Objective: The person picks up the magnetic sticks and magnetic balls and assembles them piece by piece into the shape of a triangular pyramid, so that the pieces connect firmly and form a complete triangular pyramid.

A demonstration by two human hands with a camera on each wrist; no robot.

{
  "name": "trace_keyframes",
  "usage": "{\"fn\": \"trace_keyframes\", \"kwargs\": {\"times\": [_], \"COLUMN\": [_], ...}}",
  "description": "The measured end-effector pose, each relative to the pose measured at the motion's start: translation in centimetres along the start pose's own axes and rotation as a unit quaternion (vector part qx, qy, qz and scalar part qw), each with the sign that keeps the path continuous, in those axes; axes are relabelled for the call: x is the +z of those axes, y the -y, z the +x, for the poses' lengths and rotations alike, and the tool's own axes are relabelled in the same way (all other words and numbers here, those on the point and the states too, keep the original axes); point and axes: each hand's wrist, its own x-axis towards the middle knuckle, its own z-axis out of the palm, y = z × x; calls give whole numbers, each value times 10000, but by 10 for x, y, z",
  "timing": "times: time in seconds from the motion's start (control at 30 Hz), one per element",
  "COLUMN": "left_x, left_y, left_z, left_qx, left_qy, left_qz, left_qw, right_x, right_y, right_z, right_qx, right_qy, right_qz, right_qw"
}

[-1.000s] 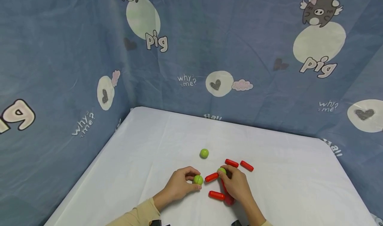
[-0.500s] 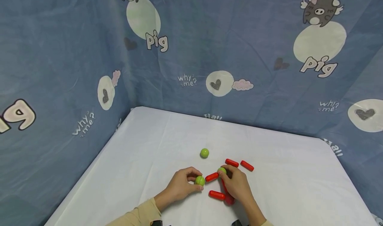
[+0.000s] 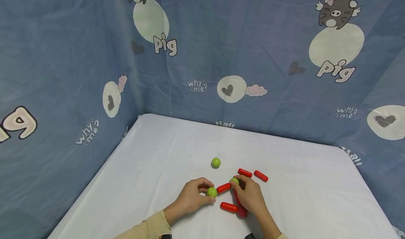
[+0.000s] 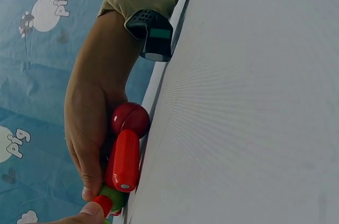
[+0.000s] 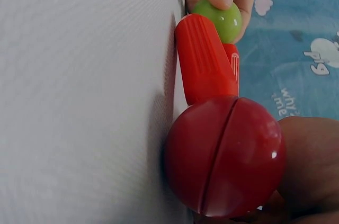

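Observation:
My left hand [image 3: 190, 197] pinches a green ball [image 3: 212, 192] between thumb and fingers. A short red rod [image 3: 224, 188] runs from that ball toward a second green ball [image 3: 234, 181], which my right hand [image 3: 250, 194] pinches. The rod's left end appears to meet the left ball; whether it is joined is unclear. Beneath my right hand, another red rod [image 3: 237, 198] leads down to a red ball [image 3: 242, 212], partly hidden by the hand. The right wrist view shows this grooved red ball [image 5: 225, 158] large and close.
A loose red rod [image 3: 229, 207] lies near the red ball, on my side. Two more rods, one left [image 3: 245, 173] and one right [image 3: 261, 176], lie beyond my right hand. A third green ball [image 3: 216, 162] sits farther back on the white tabletop [image 3: 177, 144]. Blue printed cloth [image 3: 202, 56] hangs behind.
My left hand has shifted slightly right with its green ball, narrowing the gap to the red rod's end. My right hand keeps its place, still pinching the other green ball.

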Motion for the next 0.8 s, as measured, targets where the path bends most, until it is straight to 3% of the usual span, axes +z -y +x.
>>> {"fn": "trace_keyframes", "kwargs": {"times": [0.8], "left_x": [1], "left_y": [2], "left_z": [0], "left_qx": [-47], "left_qy": [-6], "left_qz": [66], "left_qw": [10000], "right_x": [0], "right_y": [1], "right_z": [0], "right_qx": [12], "right_qy": [-11], "right_qz": [28], "right_qw": [10000]}}
